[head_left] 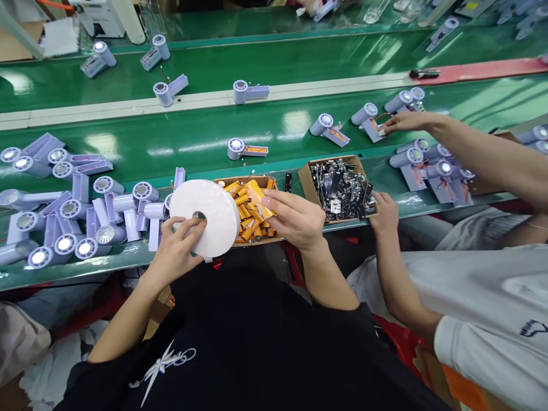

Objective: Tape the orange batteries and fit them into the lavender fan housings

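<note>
My left hand (177, 248) grips a large white roll of tape (208, 216) from below, thumb near its centre hole, holding it tilted above the near edge of the green conveyor (274, 128). My right hand (291, 220) is closed on an orange cylindrical battery (258, 197), held right beside the roll. Under both lies a cardboard box of orange batteries (250, 220).
A heap of lavender fan housings (72, 205) lies left on the belt. A box of black circuit boards (340, 188) sits to the right, with a co-worker's hand (385, 211) at it. That person's other hand (405, 121) reaches to housings farther out. More housings are scattered along the belt.
</note>
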A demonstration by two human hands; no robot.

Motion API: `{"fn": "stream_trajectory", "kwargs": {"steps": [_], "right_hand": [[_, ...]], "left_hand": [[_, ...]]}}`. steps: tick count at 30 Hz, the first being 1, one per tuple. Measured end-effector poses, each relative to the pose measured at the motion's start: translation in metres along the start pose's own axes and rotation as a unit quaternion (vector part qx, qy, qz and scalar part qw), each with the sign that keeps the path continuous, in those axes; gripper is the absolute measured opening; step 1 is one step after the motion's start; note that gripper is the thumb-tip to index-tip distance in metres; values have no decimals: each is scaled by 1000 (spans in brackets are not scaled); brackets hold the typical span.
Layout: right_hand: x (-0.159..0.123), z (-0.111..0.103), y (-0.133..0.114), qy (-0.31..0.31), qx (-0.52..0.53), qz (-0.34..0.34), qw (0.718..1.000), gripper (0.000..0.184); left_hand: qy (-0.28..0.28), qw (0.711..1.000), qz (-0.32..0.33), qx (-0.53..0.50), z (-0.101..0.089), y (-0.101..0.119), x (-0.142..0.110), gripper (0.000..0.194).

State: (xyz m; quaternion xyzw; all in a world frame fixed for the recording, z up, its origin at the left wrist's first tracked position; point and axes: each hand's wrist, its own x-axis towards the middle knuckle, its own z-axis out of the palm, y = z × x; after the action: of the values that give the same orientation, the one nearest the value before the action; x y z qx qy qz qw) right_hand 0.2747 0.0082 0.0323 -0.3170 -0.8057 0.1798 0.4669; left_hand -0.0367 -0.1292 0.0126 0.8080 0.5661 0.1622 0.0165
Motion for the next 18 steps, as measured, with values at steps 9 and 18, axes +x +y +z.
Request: {"fn": "stream_trajectory", "kwargs": {"steps": [9,18], "right_hand": [[-26,30,11,-44,32,-93,994,38],[19,9,5,-295,312,300,852,43]], "left_hand": [[-6,999,4,31,-3,8,-4,73],[14,992,66,102,-26,-3,6,84]]}}
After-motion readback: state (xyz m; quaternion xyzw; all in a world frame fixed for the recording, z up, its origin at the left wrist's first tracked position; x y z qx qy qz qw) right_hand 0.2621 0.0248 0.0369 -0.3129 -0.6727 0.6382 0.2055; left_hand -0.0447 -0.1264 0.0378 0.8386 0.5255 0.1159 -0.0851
